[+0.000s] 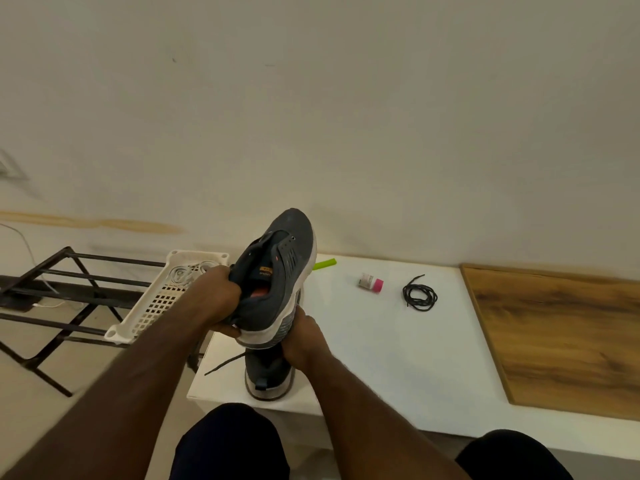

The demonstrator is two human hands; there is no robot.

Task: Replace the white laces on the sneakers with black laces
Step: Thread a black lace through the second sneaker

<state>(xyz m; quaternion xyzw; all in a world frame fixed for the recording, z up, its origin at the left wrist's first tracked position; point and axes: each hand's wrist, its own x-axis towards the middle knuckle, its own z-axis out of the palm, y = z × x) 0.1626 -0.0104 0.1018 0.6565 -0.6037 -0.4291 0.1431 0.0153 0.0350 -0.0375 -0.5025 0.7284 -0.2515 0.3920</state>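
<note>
sneaker (277, 271), grey and unlaced, is held up above the white surface (398, 341), toe toward twelve o'clock. left hand (218, 296) has its fingers curled into the collar; right hand (303, 341) grips the heel sole. second sneaker (268, 379) stands beneath. coiled black lace (419, 296) lies at three o'clock.

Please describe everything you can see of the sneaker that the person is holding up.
The raised sneaker is dark grey mesh with a white sole, an orange inner lining and an orange side label. Its eyelets look empty. It is tilted, toe up towards the wall. The left hand grips its collar; the right hand holds its sole.
</note>
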